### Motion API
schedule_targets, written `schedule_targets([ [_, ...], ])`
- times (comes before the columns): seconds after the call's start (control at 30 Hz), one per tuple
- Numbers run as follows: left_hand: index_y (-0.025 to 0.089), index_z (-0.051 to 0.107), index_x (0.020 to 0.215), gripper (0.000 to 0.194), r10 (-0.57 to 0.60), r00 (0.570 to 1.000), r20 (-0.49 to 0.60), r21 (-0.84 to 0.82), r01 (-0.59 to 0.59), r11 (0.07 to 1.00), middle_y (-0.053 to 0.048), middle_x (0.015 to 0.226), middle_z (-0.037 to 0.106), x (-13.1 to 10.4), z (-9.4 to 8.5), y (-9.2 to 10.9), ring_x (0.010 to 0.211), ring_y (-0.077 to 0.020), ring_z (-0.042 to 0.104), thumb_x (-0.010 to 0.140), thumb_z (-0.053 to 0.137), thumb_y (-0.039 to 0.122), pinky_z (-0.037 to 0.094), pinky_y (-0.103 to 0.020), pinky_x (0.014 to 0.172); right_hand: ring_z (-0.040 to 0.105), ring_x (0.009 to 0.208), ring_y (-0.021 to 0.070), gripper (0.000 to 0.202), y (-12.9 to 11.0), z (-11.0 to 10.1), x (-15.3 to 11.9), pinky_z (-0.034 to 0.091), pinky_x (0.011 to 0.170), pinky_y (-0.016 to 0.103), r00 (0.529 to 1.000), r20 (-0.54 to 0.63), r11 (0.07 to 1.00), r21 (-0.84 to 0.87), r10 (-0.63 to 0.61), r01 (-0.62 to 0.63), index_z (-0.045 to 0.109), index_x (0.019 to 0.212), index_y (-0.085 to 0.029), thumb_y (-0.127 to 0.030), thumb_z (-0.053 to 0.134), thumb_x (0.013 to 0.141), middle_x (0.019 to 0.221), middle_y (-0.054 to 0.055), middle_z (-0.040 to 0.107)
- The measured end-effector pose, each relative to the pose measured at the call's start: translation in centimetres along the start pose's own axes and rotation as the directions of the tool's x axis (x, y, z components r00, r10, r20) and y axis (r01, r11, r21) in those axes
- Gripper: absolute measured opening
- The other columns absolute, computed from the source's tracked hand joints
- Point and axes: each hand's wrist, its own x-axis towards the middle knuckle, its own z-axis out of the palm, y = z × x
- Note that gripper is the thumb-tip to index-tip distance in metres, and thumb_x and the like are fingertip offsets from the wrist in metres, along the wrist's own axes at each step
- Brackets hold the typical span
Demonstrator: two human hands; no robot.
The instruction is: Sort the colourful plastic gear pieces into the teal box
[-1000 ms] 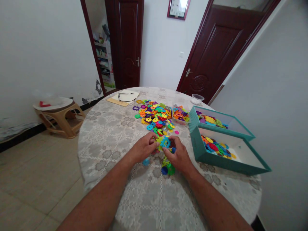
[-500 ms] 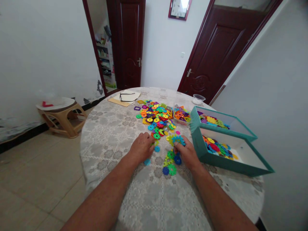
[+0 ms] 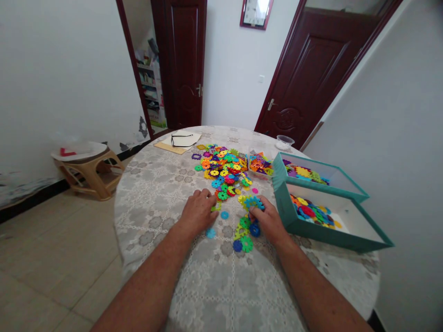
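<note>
My right hand (image 3: 269, 217) is closed on a light-blue toothed plastic piece (image 3: 254, 202), part of a joined group of interlocking discs. A yellow-green piece is joined at its left, and green discs (image 3: 247, 244), a yellow-green triangle (image 3: 239, 232) and dark-blue discs (image 3: 237, 246) trail below on the cloth. My left hand (image 3: 198, 210) rests low over the table with curled fingers, gripping a small yellow-green piece (image 3: 216, 207) that shows at the fingertips. Two loose blue discs, one (image 3: 224, 215) between the hands and one (image 3: 210, 233) beside the left wrist, lie flat.
Beyond my hands spreads a heap of coloured discs (image 3: 224, 168). A clear tub of pieces (image 3: 261, 165) stands beside it. At right are a teal box (image 3: 332, 239) and its second half, both holding pieces. Glasses (image 3: 182, 139) lie on paper at the back left.
My left hand has shifted slightly left, away from the heap, and the yellow-green piece has come with it. My right hand and the joined group have hardly moved.
</note>
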Motion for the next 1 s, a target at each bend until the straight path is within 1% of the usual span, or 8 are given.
schedule_targets([
  [0.13, 0.029, 0.072, 0.113, 0.023, 0.057, 0.998, 0.007, -0.033, -0.057, 0.998, -0.010, 0.127, 0.062, 0.2, 0.1, 0.1, 0.115, -0.0304, 0.054, 0.093, 0.064, 0.024, 0.047, -0.042, 0.092, 0.056, 0.059, 0.0156, 0.018, 0.0, 0.0, 0.0, 0.045, 0.057, 0.027, 1.000, -0.009, 0.999, 0.035, -0.003, 0.003, 0.059, 0.094, -0.024, -0.039, 0.066, 0.087, 0.064, -0.005, 0.062],
  [0.33, 0.023, 0.069, 0.101, 0.010, 0.059, 0.997, 0.048, -0.045, -0.057, 0.997, -0.012, 0.120, 0.064, 0.7, 0.9, 0.4, 0.115, -0.0302, 0.053, 0.092, 0.064, 0.021, 0.046, -0.044, 0.095, 0.056, 0.059, 0.0151, 0.020, -0.2, -0.1, 0.1, 0.046, 0.057, 0.027, 1.000, -0.019, 0.998, 0.055, 0.004, -0.003, 0.058, 0.093, -0.024, -0.041, 0.067, 0.086, 0.064, -0.004, 0.063],
  [0.47, 0.021, 0.065, 0.098, 0.008, 0.110, 0.992, -0.065, -0.146, -0.118, 0.982, -0.011, 0.114, 0.065, 0.9, 1.2, 0.6, 0.111, -0.0281, 0.055, 0.097, 0.057, 0.024, 0.045, -0.044, 0.098, 0.056, 0.058, 0.0145, 0.022, 0.0, 0.2, 0.0, 0.046, 0.056, 0.026, 1.000, 0.016, 0.993, 0.116, 0.022, -0.024, 0.060, 0.096, -0.023, -0.041, 0.069, 0.086, 0.065, -0.004, 0.063],
  [0.63, 0.021, 0.059, 0.096, 0.027, 0.089, 0.964, -0.250, -0.392, -0.185, 0.901, -0.009, 0.103, 0.065, 1.0, 1.0, 0.7, 0.103, -0.0246, 0.057, 0.106, 0.037, 0.031, 0.045, -0.041, 0.099, 0.058, 0.060, 0.0140, 0.027, 0.2, 0.6, -0.1, 0.046, 0.058, 0.024, 0.996, 0.087, 0.980, 0.196, 0.009, -0.027, 0.060, 0.098, -0.023, -0.043, 0.071, 0.084, 0.069, -0.004, 0.064],
  [0.7, 0.022, 0.058, 0.096, 0.030, 0.012, 0.966, -0.257, -0.478, -0.138, 0.868, -0.007, 0.100, 0.065, 1.0, 0.8, 0.7, 0.101, -0.0239, 0.059, 0.107, 0.033, 0.035, 0.046, -0.039, 0.096, 0.058, 0.060, 0.0140, 0.027, 0.2, 0.7, -0.2, 0.045, 0.057, 0.024, 0.991, 0.130, 0.980, 0.198, 0.010, -0.036, 0.060, 0.097, -0.023, -0.044, 0.072, 0.084, 0.068, -0.004, 0.064],
  [0.83, 0.023, 0.057, 0.096, 0.032, -0.160, 0.972, -0.174, -0.617, 0.019, 0.786, -0.002, 0.089, 0.063, 0.9, 0.1, 0.9, 0.086, -0.0205, 0.060, 0.106, 0.036, 0.045, 0.048, -0.033, 0.083, 0.058, 0.059, 0.0139, 0.027, 0.3, 1.1, -0.5, 0.043, 0.057, 0.023, 0.982, 0.186, 0.973, 0.224, 0.004, -0.046, 0.060, 0.095, -0.023, -0.043, 0.073, 0.083, 0.068, -0.003, 0.065],
  [0.93, 0.024, 0.057, 0.093, 0.033, -0.203, 0.971, -0.129, -0.686, 0.060, 0.725, 0.002, 0.080, 0.060, 0.9, -0.2, 1.3, 0.076, -0.0179, 0.058, 0.105, 0.039, 0.047, 0.046, -0.029, 0.073, 0.060, 0.060, 0.0150, 0.031, 0.4, 1.4, -0.6, 0.047, 0.058, 0.025, 0.979, 0.201, 0.958, 0.278, 0.013, -0.070, 0.062, 0.098, -0.023, -0.045, 0.074, 0.080, 0.071, -0.002, 0.066],
  [1.0, 0.023, 0.056, 0.090, 0.033, -0.193, 0.978, -0.073, -0.738, 0.078, 0.671, 0.003, 0.073, 0.057, 0.8, -0.2, 1.8, 0.067, -0.0163, 0.057, 0.104, 0.041, 0.049, 0.046, -0.028, 0.066, 0.061, 0.061, 0.0153, 0.034, 0.2, 1.7, -0.6, 0.050, 0.059, 0.026, 0.977, 0.211, 0.950, 0.299, 0.026, -0.090, 0.063, 0.103, -0.024, -0.045, 0.075, 0.079, 0.073, -0.002, 0.066],
])
